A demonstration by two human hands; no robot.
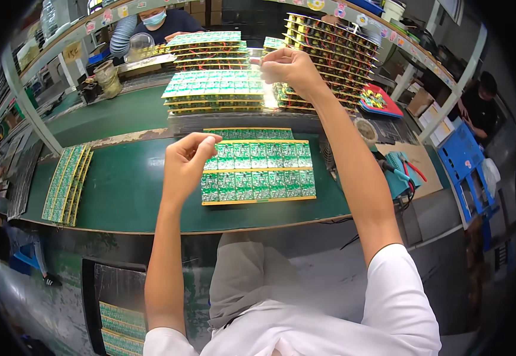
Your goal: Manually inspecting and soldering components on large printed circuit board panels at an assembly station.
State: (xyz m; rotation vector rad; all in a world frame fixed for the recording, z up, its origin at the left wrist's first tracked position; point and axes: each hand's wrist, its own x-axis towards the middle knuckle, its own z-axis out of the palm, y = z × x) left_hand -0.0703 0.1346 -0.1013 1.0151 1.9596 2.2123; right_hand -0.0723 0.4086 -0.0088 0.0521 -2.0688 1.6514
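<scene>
A green circuit board panel point(258, 187) with yellow edge strips lies flat on the green workbench in front of me. My left hand point(187, 163) is at its upper left corner, fingers curled and thumb pressed toward the index finger; whatever they hold, if anything, is hidden. Behind the panel, another green board point(249, 134) is partly covered. My right hand point(293, 70) is raised over the far side of the bench, fingertips pinched together between a stack of boards point(213, 86) and a taller stack of boards with components point(329, 59). What the pinch holds is too small to tell.
More boards point(67, 184) lean together at the bench's left end. To the right are a red tray point(382, 101) of small parts, red-handled pliers point(415, 171) and a blue plastic rack point(463, 163). A masked person point(172, 26) sits across the bench; others sit at both sides.
</scene>
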